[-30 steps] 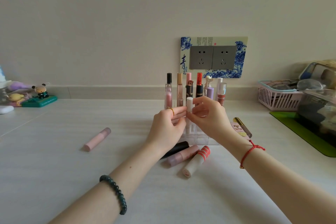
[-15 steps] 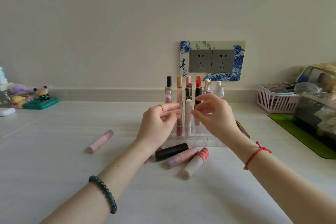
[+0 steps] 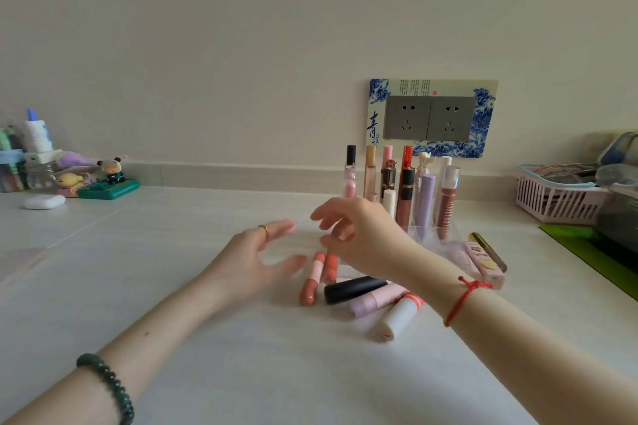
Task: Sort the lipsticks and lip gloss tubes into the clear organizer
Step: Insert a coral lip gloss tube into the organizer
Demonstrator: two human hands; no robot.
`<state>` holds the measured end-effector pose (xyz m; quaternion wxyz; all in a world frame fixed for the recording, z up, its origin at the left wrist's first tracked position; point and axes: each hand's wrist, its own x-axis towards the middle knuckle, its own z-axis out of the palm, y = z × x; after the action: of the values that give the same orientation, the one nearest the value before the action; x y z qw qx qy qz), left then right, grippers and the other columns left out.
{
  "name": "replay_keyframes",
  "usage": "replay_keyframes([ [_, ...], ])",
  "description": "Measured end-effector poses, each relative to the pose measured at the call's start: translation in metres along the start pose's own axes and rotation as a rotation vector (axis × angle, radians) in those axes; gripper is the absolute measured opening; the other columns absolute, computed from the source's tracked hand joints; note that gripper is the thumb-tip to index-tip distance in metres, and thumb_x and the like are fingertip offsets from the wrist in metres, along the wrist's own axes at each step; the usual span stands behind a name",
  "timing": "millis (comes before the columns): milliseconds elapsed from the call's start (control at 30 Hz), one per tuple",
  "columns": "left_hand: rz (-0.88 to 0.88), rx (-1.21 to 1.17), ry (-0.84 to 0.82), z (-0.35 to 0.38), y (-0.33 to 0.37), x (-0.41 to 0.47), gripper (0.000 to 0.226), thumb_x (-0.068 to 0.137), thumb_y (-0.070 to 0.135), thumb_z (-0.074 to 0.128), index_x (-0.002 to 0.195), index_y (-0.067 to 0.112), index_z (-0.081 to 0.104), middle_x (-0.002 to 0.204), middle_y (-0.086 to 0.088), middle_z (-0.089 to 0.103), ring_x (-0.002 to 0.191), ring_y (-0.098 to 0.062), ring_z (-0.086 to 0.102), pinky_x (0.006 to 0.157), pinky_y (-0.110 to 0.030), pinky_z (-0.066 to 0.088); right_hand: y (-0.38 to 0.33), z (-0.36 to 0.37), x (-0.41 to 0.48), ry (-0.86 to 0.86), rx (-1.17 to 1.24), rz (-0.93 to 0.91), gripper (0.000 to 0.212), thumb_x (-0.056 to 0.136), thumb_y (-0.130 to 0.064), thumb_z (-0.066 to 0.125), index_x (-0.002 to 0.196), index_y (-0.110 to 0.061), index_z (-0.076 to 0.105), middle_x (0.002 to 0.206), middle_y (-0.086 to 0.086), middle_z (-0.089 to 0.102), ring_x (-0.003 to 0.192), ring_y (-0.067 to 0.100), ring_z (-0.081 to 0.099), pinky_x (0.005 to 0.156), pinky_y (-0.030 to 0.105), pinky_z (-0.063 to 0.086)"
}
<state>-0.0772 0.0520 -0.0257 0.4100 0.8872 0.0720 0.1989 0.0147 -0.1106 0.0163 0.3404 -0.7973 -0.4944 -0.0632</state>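
The clear organizer [image 3: 448, 245] stands at the back of the table with several tubes upright in it, among them a white tube [image 3: 389, 202] and a lilac one [image 3: 425, 203]. In front of it lie a coral-pink tube [image 3: 310, 283], an orange tube [image 3: 330, 267], a black lipstick [image 3: 355, 288], a pale pink tube [image 3: 374, 301] and a white tube with red stripes [image 3: 400, 316]. My right hand [image 3: 366, 238] hovers just above the orange tube with fingers spread. My left hand [image 3: 262, 259] is open to the left of the loose tubes and holds nothing.
A pink box [image 3: 483, 262] and a gold tube [image 3: 489, 250] lie right of the organizer. Further right are a pink basket [image 3: 552, 205], a green mat [image 3: 587, 248] and a dark container [image 3: 618, 217]. Figurines [image 3: 103, 179] and a white case [image 3: 45, 201] sit far left.
Both hands have let go of the white tube, which now stands in the organizer. They opened and moved left and down towards the loose tubes.
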Motion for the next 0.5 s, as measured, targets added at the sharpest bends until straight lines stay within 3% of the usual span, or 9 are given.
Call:
replay_keyframes([
  [67,-0.031,0.153,-0.05,-0.001,-0.002,-0.007,0.087,0.052,0.075,0.064,0.129,0.044,0.04,0.118,0.046,0.037,0.113,0.021,0.037,0.097,-0.009,0.032,-0.002,0.01,0.009,-0.099,-0.057,0.035,0.033,0.085,-0.008,0.056,0.116,-0.016,0.057,0.105,0.0,0.062,0.072,0.006,0.053,0.062,0.008,0.04],
  [133,-0.051,0.341,-0.104,0.0,-0.003,-0.011,0.096,0.043,0.083,0.058,0.131,0.053,0.03,0.101,0.06,0.026,0.113,0.015,0.029,0.086,-0.004,0.03,-0.004,0.018,0.018,-0.185,-0.111,0.101,0.034,0.086,-0.007,0.053,0.119,-0.016,0.055,0.113,0.004,0.06,0.08,0.014,0.057,0.067,0.018,0.044],
  [200,-0.05,0.407,-0.169,0.003,-0.004,-0.012,0.098,0.046,0.082,0.058,0.133,0.053,0.025,0.115,0.056,0.03,0.11,0.016,0.023,0.079,-0.006,0.027,-0.006,0.024,0.027,-0.256,-0.184,0.174,0.036,0.087,-0.005,0.05,0.121,-0.015,0.053,0.117,0.006,0.057,0.083,0.021,0.061,0.067,0.023,0.048],
  [233,-0.057,0.397,-0.208,0.005,-0.006,-0.011,0.096,0.049,0.079,0.059,0.134,0.048,0.027,0.127,0.046,0.035,0.113,0.016,0.027,0.083,-0.006,0.026,-0.007,0.026,0.03,-0.284,-0.221,0.201,0.036,0.087,-0.004,0.049,0.121,-0.014,0.053,0.118,0.007,0.056,0.081,0.022,0.061,0.065,0.024,0.05],
  [300,-0.071,0.351,-0.281,0.007,-0.01,-0.01,0.085,0.054,0.073,0.063,0.128,0.037,0.041,0.13,0.027,0.049,0.117,0.01,0.042,0.096,-0.011,0.023,-0.008,0.03,0.035,-0.324,-0.277,0.238,0.037,0.087,-0.002,0.046,0.122,-0.01,0.052,0.117,0.01,0.056,0.071,0.022,0.058,0.057,0.024,0.05],
  [367,-0.048,0.328,-0.309,0.01,-0.01,-0.01,0.06,0.059,0.07,0.063,0.108,0.039,0.05,0.114,0.022,0.06,0.108,0.004,0.052,0.098,-0.014,0.027,-0.008,0.032,0.038,-0.35,-0.323,0.261,0.035,0.087,-0.001,0.044,0.121,-0.006,0.052,0.115,0.013,0.056,0.06,0.019,0.052,0.05,0.023,0.046],
  [433,-0.014,0.356,-0.297,0.01,-0.011,-0.01,0.033,0.063,0.069,0.061,0.088,0.053,0.047,0.094,0.027,0.06,0.096,0.007,0.052,0.089,-0.01,0.026,-0.008,0.033,0.039,-0.358,-0.355,0.273,0.032,0.087,-0.001,0.042,0.118,-0.003,0.054,0.112,0.015,0.058,0.06,0.021,0.054,0.055,0.029,0.051],
  [500,0.004,0.344,-0.291,0.009,-0.01,-0.011,0.026,0.065,0.067,0.06,0.083,0.057,0.044,0.086,0.028,0.057,0.091,0.008,0.051,0.085,-0.006,0.023,-0.008,0.035,0.039,-0.364,-0.359,0.275,0.031,0.086,0.0,0.042,0.113,0.0,0.057,0.112,0.017,0.061,0.066,0.027,0.059,0.068,0.036,0.056],
])
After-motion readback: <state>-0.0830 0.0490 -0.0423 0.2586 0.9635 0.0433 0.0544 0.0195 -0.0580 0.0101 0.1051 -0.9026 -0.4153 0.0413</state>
